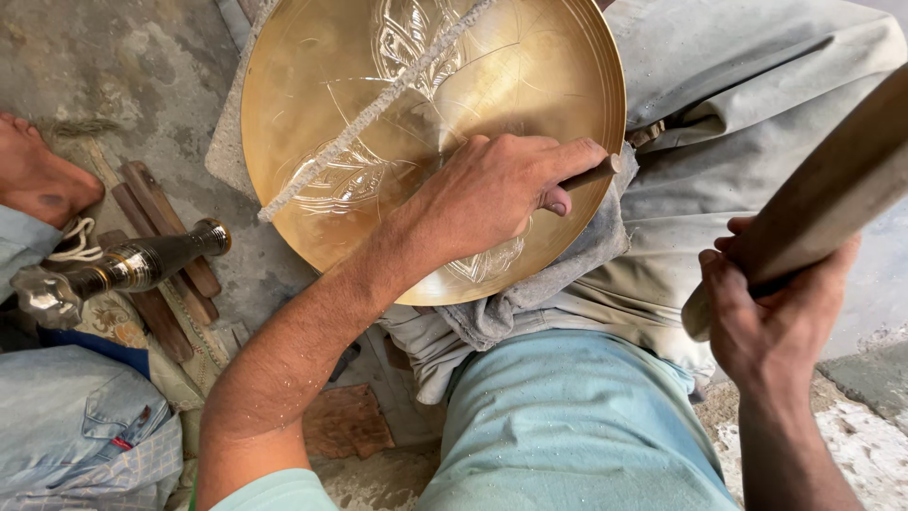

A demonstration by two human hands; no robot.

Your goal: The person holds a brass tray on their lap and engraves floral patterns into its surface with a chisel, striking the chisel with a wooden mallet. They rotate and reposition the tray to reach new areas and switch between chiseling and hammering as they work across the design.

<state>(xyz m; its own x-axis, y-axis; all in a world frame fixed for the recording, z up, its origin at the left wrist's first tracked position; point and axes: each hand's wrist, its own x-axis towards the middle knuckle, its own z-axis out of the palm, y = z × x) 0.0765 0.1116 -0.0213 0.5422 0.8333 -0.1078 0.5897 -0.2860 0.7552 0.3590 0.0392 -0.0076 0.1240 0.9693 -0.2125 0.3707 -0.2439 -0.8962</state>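
A large round brass plate (pixel 312 104) with engraved leaf patterns leans on my lap, padded by a grey cloth (pixel 558 274). My left hand (pixel 492 194) rests on the plate's lower part and grips a thin metal chisel (pixel 591 174), whose blunt end sticks out to the right. My right hand (pixel 771 317) is raised at the right, apart from the plate, and holds a thick wooden mallet handle (pixel 832 189) that runs up to the frame's right edge. A pale rough strip (pixel 369 109) lies diagonally across the plate.
At the left, another person's bare foot (pixel 38 175) rests on the concrete floor, beside a brass vase-like piece (pixel 123 270) and several dark wooden sticks (pixel 156 227). Denim fabric (pixel 76 416) lies at the lower left. My grey trouser leg (pixel 757 85) fills the upper right.
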